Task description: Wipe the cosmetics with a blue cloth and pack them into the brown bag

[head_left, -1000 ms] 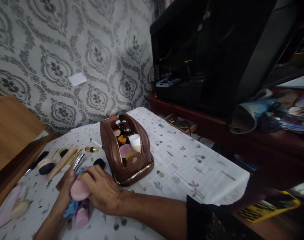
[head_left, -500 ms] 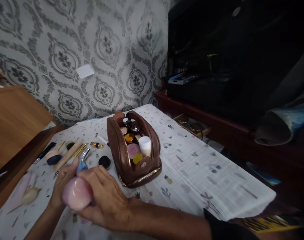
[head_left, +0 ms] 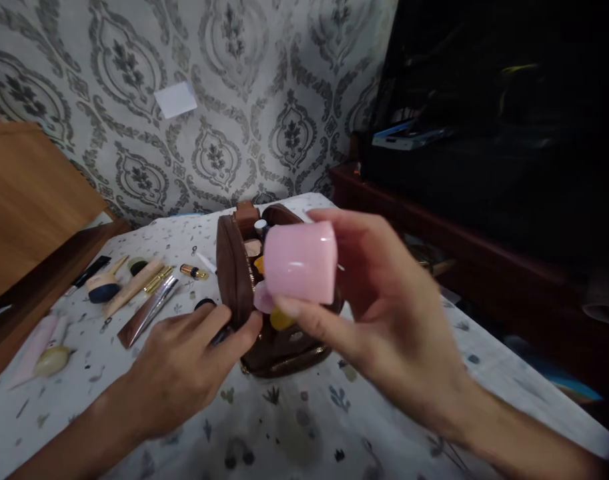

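My right hand point(head_left: 379, 300) holds a pink jar point(head_left: 300, 262) on its side between thumb and fingers, above the open brown toiletry bag point(head_left: 235, 267). The jar hides much of the bag's inside. My left hand point(head_left: 194, 353) is at the bag's near left side, palm down, thumb and index finger apart. A round black jar point(head_left: 204, 304) shows partly behind that hand; whether the fingers touch it is unclear. Inside the bag I see a pink lid point(head_left: 263, 297), a yellow round item point(head_left: 281, 319) and a white-capped bottle point(head_left: 261, 227).
Left on the patterned cloth point(head_left: 284, 420) lie a brown-silver tube point(head_left: 148, 311), a gold-trimmed lipstick point(head_left: 193, 271), a brush point(head_left: 104, 287), a pink tube point(head_left: 35, 347) and other cosmetics. A wooden panel point(head_left: 29, 200) stands at left; a dark screen point(head_left: 484, 133) at right.
My right hand has lifted the pink jar up and right, over the bag. My left hand has left the jar and moved right to the bag's side. The view has shifted slightly.
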`<state>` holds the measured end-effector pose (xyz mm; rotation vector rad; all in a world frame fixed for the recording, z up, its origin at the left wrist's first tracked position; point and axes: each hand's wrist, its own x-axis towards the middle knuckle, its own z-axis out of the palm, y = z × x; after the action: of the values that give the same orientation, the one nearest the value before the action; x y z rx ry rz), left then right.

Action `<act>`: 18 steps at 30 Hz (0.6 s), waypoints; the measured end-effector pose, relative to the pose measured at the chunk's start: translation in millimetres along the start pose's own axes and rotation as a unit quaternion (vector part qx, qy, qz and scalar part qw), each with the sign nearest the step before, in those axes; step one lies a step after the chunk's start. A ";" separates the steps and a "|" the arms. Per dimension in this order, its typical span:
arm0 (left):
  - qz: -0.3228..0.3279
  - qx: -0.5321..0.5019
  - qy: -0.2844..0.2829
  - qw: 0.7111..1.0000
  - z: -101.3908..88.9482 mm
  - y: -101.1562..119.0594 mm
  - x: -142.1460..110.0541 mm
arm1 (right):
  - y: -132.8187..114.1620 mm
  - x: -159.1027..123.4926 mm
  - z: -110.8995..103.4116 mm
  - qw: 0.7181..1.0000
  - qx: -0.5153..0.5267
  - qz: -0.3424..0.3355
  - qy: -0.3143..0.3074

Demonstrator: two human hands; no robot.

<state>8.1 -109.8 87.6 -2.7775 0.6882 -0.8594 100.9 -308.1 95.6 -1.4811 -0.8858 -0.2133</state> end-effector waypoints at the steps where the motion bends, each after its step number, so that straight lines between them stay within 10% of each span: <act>1: 0.021 0.014 -0.002 1.000 -0.9 -1.3 -1.5 | 2.3 2.7 -6.1 1.000 -0.002 0.025 0.007; 13: 0.020 0.011 0.014 1.000 10.0 -3.6 -25.7 | 22.2 27.1 -30.9 0.995 -0.051 0.086 0.003; 18: 0.014 0.012 0.012 1.000 12.0 -4.6 -25.4 | 24.1 43.9 -28.1 0.980 -0.173 0.047 -0.089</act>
<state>-1.9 -93.8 66.4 -2.7340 0.7160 -0.8913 156.5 -313.6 108.7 -1.8841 -0.9534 -0.1722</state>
